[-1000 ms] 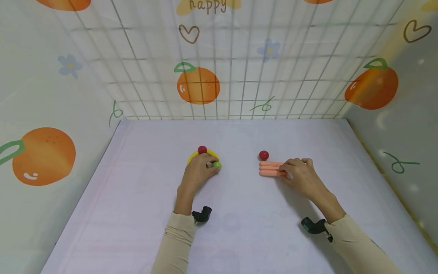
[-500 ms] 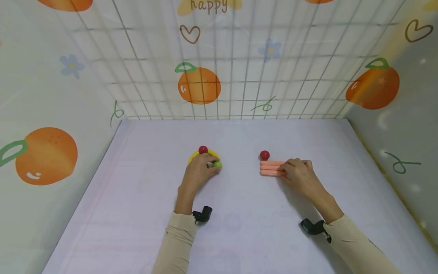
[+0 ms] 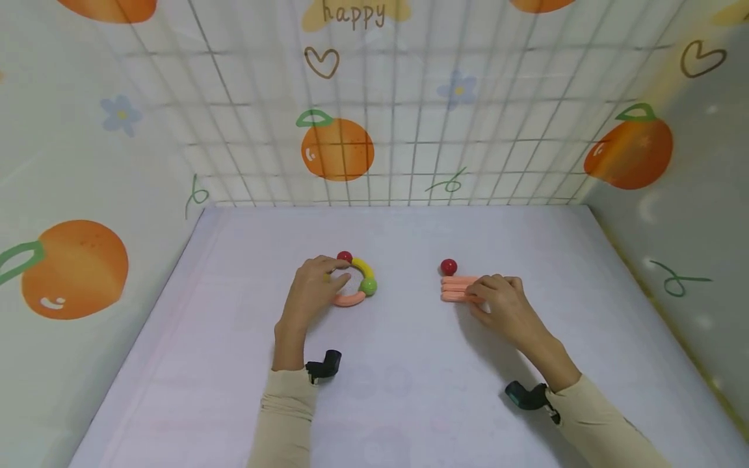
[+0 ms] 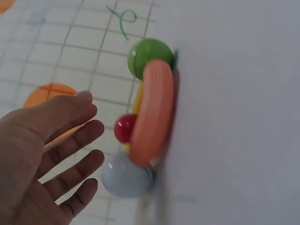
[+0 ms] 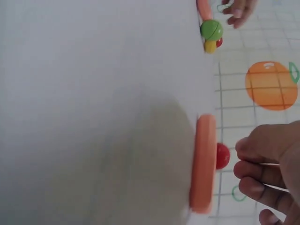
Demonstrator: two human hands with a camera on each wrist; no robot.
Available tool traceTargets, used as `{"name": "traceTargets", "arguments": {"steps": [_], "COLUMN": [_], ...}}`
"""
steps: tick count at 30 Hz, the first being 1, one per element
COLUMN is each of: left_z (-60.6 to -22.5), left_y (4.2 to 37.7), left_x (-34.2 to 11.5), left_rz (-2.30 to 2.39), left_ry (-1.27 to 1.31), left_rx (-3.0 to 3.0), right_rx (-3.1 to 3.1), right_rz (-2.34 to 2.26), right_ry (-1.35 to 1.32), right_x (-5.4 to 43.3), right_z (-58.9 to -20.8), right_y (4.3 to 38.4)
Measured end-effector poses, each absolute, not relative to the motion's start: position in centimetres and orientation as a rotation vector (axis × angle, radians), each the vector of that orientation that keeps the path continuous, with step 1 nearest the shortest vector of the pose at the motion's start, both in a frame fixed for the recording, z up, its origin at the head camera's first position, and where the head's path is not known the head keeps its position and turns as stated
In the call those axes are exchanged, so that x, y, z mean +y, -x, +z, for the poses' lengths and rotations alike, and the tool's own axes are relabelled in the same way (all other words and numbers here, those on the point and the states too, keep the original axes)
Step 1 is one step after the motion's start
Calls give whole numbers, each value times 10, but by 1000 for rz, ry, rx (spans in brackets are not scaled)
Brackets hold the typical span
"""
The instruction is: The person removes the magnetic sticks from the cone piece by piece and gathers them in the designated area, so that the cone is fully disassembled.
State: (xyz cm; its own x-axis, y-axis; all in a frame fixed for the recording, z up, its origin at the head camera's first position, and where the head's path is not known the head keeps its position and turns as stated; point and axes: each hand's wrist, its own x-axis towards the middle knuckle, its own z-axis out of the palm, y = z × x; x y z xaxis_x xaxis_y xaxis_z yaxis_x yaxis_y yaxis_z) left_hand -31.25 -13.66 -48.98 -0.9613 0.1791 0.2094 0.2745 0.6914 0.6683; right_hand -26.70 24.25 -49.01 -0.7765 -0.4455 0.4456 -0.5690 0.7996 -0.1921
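My left hand (image 3: pixel 310 286) hovers over the left side of a ring of small pieces, fingers spread and holding nothing. The ring has a green ball (image 3: pixel 368 286), a red ball (image 3: pixel 344 258), a yellow curved piece (image 3: pixel 364 266) and a salmon curved piece (image 3: pixel 350 299). A pale grey ball (image 4: pixel 126 176) shows in the left wrist view; the hand hides it in the head view. My right hand (image 3: pixel 503 302) is above several salmon sticks (image 3: pixel 453 288) laid side by side, covering their right ends. The right wrist view shows its bent fingers (image 5: pixel 251 185) apart from the sticks.
Another red ball (image 3: pixel 448 267) lies just behind the salmon sticks. The pale table (image 3: pixel 398 377) meets a wire grid (image 3: pixel 409 149) behind printed cloth at the back, with cloth walls at both sides.
My left hand has let go of the green ball and moved left, uncovering the ring's right side. My right hand stays over the sticks, nearly still.
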Motion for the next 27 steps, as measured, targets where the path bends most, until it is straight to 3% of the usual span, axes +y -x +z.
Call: {"name": "traceTargets", "arguments": {"steps": [11, 27], "left_z": [-506, -499], "left_y": [306, 302], "left_x": [-168, -129], "left_rz": [-1219, -1365], "left_ry": [349, 658], "left_rx": [-2823, -2934], "right_rx": [-2519, -2560], "right_rz": [553, 661], "right_ry": [-852, -925], "right_x": [209, 163], "right_z": [-491, -494], "right_y": [267, 265]}}
